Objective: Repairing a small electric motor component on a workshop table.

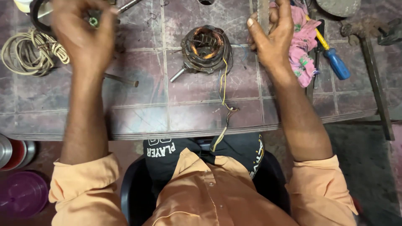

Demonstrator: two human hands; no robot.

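Apparently left hand pinches a small part; right hand raised.

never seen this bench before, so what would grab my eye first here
First the motor stator, copper windings showing, at the middle of the tiled table with thin wires trailing toward the person. Both hands are raised on either side of it: the left hand blurred near a small green-tipped part, the right hand by a pink cloth. A blue screwdriver lies far right, a rope coil far left.
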